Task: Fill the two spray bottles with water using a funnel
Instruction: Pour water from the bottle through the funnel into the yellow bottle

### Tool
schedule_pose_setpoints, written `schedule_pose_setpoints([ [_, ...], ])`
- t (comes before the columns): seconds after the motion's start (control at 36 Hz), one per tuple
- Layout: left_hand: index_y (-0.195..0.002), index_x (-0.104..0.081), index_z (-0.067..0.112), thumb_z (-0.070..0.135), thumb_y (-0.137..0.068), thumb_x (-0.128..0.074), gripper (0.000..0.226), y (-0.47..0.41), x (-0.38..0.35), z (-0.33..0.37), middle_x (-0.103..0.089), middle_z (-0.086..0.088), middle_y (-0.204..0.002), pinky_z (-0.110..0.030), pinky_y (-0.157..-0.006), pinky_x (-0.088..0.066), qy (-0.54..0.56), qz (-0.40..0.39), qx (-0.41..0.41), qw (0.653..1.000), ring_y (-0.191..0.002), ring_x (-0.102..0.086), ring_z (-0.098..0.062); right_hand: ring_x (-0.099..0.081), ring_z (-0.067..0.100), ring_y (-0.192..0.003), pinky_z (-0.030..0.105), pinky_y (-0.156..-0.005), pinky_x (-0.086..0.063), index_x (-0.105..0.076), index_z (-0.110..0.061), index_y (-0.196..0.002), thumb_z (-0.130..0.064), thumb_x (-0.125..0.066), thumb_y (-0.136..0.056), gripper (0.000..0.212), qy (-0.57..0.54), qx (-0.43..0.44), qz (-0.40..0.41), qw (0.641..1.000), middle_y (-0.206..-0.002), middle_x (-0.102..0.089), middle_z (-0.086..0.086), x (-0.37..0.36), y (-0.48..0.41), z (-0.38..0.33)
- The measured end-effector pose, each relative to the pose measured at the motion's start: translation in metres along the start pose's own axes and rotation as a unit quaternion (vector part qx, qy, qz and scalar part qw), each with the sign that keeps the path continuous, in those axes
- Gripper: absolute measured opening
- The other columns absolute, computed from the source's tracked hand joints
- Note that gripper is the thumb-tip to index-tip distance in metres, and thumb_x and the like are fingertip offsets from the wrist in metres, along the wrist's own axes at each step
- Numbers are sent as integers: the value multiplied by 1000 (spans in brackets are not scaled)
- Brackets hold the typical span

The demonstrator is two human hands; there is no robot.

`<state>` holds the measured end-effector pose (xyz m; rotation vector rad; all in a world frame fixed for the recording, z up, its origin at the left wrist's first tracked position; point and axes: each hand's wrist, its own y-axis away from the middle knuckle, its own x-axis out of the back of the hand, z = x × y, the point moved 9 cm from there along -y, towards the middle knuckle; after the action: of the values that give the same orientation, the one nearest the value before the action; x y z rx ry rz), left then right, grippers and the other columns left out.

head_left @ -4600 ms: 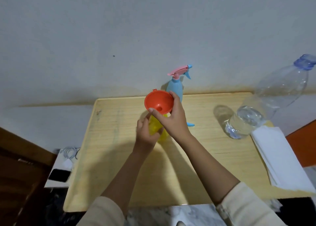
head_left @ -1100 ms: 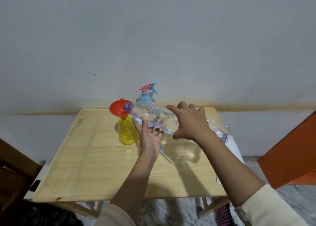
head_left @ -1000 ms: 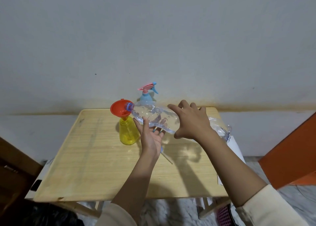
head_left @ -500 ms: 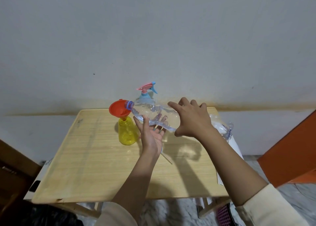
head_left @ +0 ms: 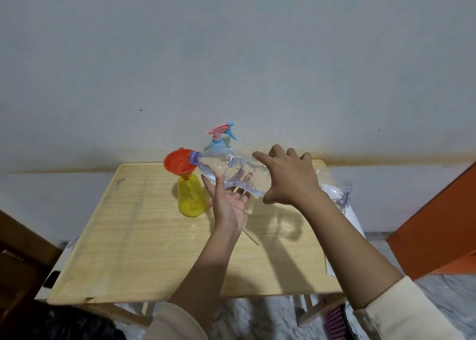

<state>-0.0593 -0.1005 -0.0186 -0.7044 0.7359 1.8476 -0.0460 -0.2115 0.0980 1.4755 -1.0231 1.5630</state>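
Clear water bottle [head_left: 231,169], gripped on top by the right hand [head_left: 288,177] and cradled underneath by the open left hand [head_left: 229,205], is laid leftward, mouth over the orange funnel [head_left: 177,163] in the yellow spray bottle [head_left: 192,198]

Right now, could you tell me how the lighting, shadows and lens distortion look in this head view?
Head view: soft, even light; the arms cast dark shadows on the table beneath the right hand; the clear bottle shows faint glints, its far end smeared; wide-angle bending curves the wall's base line; the funnel and yellow bottle look sharp.

Clear glossy plastic bottle [head_left: 231,171], matt wood-grain table [head_left: 144,236].
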Motion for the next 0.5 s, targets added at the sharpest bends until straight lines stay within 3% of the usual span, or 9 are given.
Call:
schedule_pose_setpoints([
  [0.42,-143,-17,52,41,-96,-49,58,-2,5,-5,-27,-14,-153,-52,-101,-43,3,-2,8,1000,-131,-43,-41,-45,28,-108,42,-88,-33,-27,-37,-139,-37,-70,-63,87,4,3,7,1000,-126,-41,0,3,4,0],
  [0.5,-143,-16,52,42,-96,-49,58,0,2,-4,-30,-16,-152,-47,-93,-50,4,-5,8,1000,-127,-46,-42,-46,28,-107,42,-87,-33,-27,-38,-137,-36,-70,-63,85,6,2,11,1000,-125,-41,0,3,5,1],
])
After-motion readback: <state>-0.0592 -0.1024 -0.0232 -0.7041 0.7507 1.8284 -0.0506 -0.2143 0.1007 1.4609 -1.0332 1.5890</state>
